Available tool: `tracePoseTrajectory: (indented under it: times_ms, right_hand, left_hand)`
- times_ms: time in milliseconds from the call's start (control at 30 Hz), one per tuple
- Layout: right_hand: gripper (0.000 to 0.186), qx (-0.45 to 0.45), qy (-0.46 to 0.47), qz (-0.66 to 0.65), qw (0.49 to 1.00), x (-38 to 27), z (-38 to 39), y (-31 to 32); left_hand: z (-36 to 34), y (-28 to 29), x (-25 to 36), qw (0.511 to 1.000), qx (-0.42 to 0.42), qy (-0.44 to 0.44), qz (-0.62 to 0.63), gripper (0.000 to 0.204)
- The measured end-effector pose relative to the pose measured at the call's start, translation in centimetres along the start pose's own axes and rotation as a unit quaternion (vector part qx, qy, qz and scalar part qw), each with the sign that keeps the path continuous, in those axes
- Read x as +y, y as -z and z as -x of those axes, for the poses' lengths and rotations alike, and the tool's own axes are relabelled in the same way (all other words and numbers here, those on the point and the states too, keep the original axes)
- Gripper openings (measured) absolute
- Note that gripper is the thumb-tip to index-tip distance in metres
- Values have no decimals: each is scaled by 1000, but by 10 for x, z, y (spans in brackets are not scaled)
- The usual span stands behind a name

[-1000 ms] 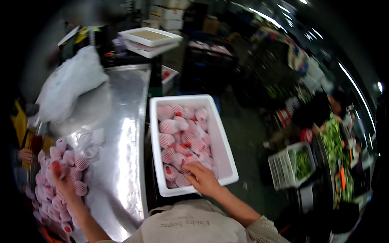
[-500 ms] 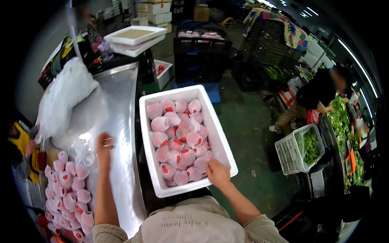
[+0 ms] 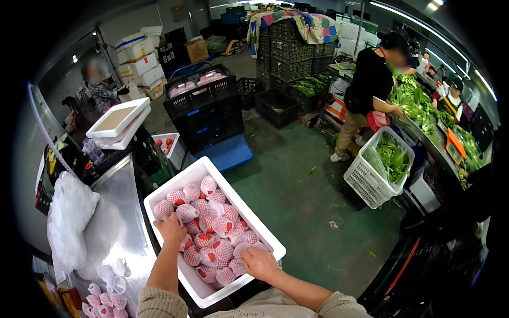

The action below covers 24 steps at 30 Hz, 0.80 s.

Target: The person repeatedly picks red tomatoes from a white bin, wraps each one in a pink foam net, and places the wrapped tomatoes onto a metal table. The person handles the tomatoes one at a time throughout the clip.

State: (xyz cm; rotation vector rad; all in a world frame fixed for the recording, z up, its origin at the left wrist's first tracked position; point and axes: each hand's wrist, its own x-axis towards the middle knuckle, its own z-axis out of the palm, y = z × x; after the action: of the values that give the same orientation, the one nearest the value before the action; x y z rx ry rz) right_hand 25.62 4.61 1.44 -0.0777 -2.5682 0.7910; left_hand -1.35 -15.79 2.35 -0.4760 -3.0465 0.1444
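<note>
A shiny metal surface (image 3: pixel 119 212) is stretching along 8 o'clock, bearing a small cluster (image 3: pixel 111 303) of foam-sleeved fruit at its near end. Beside it, at 7 o'clock, a white foam box (image 3: pixel 273 248) is holding many sleeved fruits (image 3: pixel 222 226). Toward 10 o'clock a white carton (image 3: pixel 146 64) is showing a red patch, its markings too small to read. At 6 o'clock a pale apron (image 3: pixel 270 306) is showing dark lettering, cut by the bottom edge. At the box's 9 o'clock the left hand (image 3: pixel 170 229) is bending its fingers over the fruits; at its 4 o'clock the right hand (image 3: pixel 260 263) is curling its fingers against them. Whether either is pinching a fruit, I cannot tell. Toward 3 o'clock an orange card (image 3: pixel 455 146) is bearing marks too small to read.
</note>
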Motion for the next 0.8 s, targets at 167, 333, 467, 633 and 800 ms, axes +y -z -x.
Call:
tracePoseTrajectory:
  times_ms: [167, 333, 467, 633, 800]
  right_hand:
    - [10, -14, 3, 7, 1000, -9, 4, -5]
    - [20, -39, -28, -3, 999, -2, 10, -7]
    - [51, -81, -165, -217, 959, -21, -16, 9]
    - [74, -129, 62, -252, 957, -135, -57, 59]
    - [77, -195, 147, -235, 941, -136, -45, 23]
  left_hand:
    - [12, 25, -38, 922, 83, 50, 375, 67]
    - [87, 90, -18, 519, -76, 19, 851, 53]
    - [140, 108, -19, 404, -154, -2, 902, 75]
    - [190, 113, -49, 518, -173, 21, 837, 70]
    - [209, 79, -18, 717, -64, -69, 691, 83]
